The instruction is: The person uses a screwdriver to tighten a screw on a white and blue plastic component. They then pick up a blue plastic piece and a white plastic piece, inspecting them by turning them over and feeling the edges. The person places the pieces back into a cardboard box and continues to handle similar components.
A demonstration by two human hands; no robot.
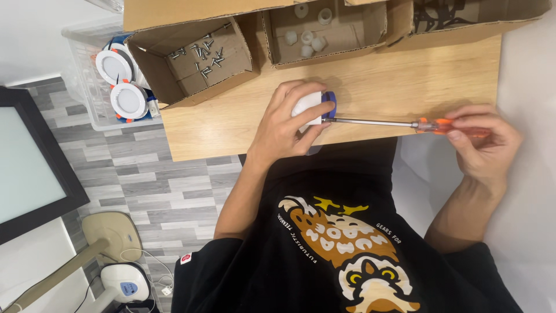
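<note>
— What do we have in hand here?

— Our left hand (286, 124) is wrapped around one small round fitting (313, 107), white plastic with a blue rim, held on its side at the near edge of the wooden table (405, 81). The fingers curl tightly over its top.

— And the other hand?

— Our right hand (483, 136) pinches the orange handle of one screwdriver (399, 123); thumb and fingertips are closed narrowly around the grip. The thin, shiny metal shaft runs level across the table, and its tip meets the blue rim of the fitting.

— What do we count behind that?

— Three open cardboard boxes in a row. The left box (191, 55) holds a loose scatter of small metal screws (202, 55), more than a dozen, too tangled to count exactly. The middle box (324, 32) holds six small white plastic caps (310, 40), rounded and matte. The right box (475, 20) shows only dark, thin parts we cannot make out.

— Anything beside the table?

— One clear plastic bin (87, 87), with two round white discs (121, 84) ringed in orange visible inside.
</note>
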